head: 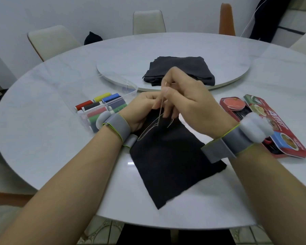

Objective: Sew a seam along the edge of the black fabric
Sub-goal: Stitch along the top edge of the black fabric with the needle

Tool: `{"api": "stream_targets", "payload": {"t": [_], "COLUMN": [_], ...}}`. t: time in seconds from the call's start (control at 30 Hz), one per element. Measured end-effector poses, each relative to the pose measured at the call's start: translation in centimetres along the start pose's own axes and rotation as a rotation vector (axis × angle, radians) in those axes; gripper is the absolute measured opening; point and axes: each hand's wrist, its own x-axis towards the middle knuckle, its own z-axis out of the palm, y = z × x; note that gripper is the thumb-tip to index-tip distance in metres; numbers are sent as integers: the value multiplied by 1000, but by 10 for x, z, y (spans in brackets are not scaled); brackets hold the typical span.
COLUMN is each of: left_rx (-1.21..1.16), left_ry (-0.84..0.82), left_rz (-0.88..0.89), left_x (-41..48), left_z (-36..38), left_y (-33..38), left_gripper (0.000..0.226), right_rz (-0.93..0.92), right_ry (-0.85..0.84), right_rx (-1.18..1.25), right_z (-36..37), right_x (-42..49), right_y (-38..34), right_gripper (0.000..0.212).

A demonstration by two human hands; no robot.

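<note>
On table (51, 103), near edge: fabric (171, 161) lies flat, one corner toward you. Over fabric's far edge, your right hand (189, 101) pinches needle (164, 91) between thumb and forefinger, needle near upright. Your left hand (140, 110), just beside it, curls round fabric's far edge. Thread (148, 131) loops down onto fabric. Spools (102, 105) left of fabric; tin (272, 121) right of fabric; folded cloth (180, 69) beyond fabric.

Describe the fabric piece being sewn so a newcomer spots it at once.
On the round white table, look at the near edge. The black fabric lies there as one flat sheet, its far end below the right hand pinching a needle, unlike the folded dark pile on the turntable behind.
</note>
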Motion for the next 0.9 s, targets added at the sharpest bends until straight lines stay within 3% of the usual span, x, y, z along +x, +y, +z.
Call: {"api": "stream_targets", "payload": {"t": [0.13, 0.3, 0.53, 0.8, 0.9], "left_rx": [-53, -21, -59, -9, 7], "left_ry": [-25, -36, -41, -42, -11], "left_rz": [1, 12, -2, 22, 15], "left_x": [-2, -1, 0, -5, -6], "left_z": [1, -2, -1, 5, 4], "left_y": [0, -2, -2, 4, 5], "left_gripper": [13, 30, 30, 56, 49], "right_rz": [52, 44, 56, 49, 56], "right_ry": [-81, -128, -113, -139, -167], "right_rx": [-192, -265, -169, -96, -74], "right_z": [-8, -4, -4, -4, -1], "right_x": [-1, -1, -2, -5, -6], "right_y": [8, 12, 8, 1, 0], "right_gripper": [6, 7, 6, 7, 7]}}
